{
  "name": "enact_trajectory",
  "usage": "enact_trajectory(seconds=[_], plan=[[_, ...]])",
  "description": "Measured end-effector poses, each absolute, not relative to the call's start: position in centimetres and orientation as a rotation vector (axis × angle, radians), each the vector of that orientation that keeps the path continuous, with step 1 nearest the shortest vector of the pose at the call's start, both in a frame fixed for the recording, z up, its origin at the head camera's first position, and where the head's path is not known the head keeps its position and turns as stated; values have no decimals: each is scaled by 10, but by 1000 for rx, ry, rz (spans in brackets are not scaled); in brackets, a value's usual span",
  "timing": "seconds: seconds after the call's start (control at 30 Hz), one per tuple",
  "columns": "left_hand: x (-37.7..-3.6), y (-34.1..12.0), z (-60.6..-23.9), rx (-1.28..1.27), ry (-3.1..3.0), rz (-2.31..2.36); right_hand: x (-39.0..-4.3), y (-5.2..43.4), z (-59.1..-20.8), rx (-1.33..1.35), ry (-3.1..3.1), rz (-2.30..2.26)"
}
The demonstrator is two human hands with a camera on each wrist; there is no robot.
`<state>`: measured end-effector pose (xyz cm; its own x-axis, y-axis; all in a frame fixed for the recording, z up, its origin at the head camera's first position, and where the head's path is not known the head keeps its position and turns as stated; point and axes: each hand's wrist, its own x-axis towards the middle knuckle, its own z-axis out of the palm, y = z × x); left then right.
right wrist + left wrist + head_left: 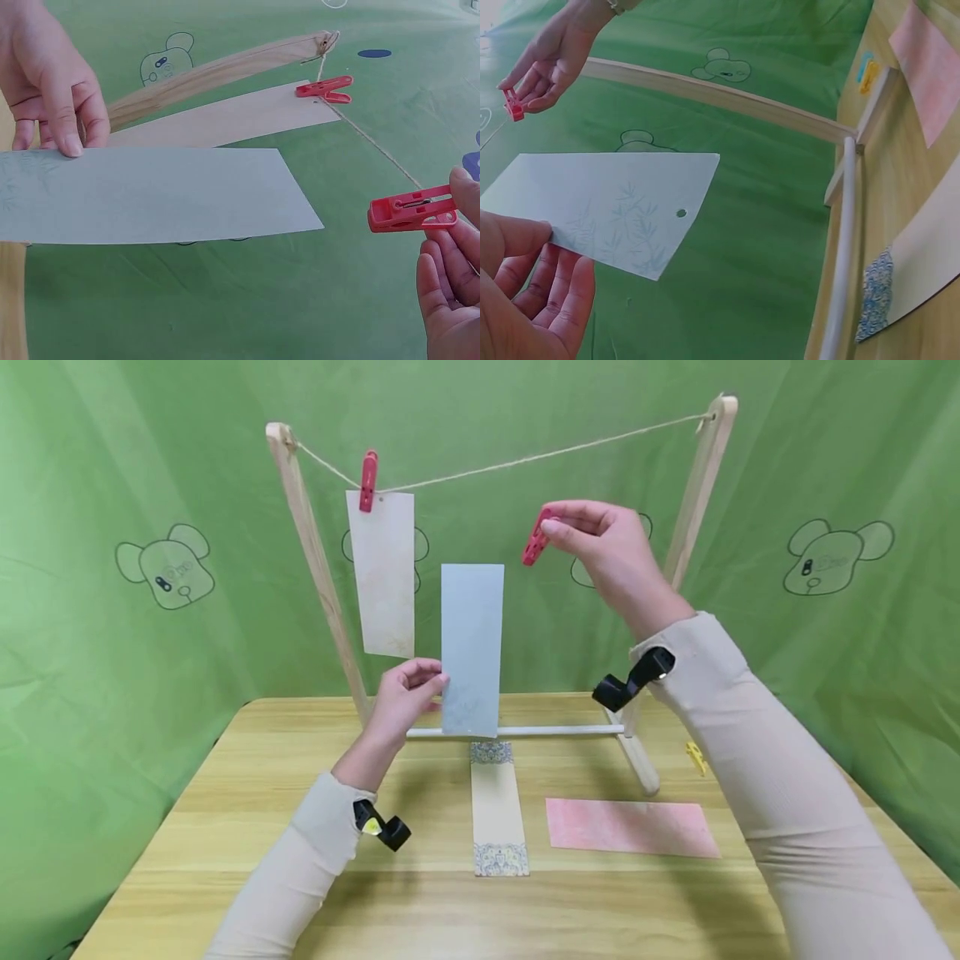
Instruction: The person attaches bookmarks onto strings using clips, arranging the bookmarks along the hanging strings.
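My left hand (405,700) pinches a pale blue paper bookmark (472,643) by its left edge, holding it upright below the string. Faint bamboo leaves and a small punched hole show on the bookmark (630,202) in the left wrist view. Between thumb and fingers, my right hand (611,547) grips a red clothespin (536,537) to the right of the bookmark's top, apart from it. A second red clothespin (368,481) fastens a cream bookmark (384,577) to the string (510,463) on the left.
Wooden posts (705,485) carry the string, with a white rod (555,730) low between them. On the table (247,810) lie a patterned-end bookmark (497,806) and a pink one (630,827). A yellow clothespin (696,758) lies near the right arm, with something blue beside it (864,64).
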<state>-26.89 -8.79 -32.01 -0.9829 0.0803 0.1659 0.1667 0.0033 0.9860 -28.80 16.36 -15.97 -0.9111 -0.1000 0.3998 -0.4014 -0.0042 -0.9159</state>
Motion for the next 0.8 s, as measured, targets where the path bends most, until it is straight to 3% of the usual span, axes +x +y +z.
enact_trajectory(seconds=[0.8], plan=[[-280,-87,-289,-319,-2103,-2143,-304,112,-100,592,-2084,1966]])
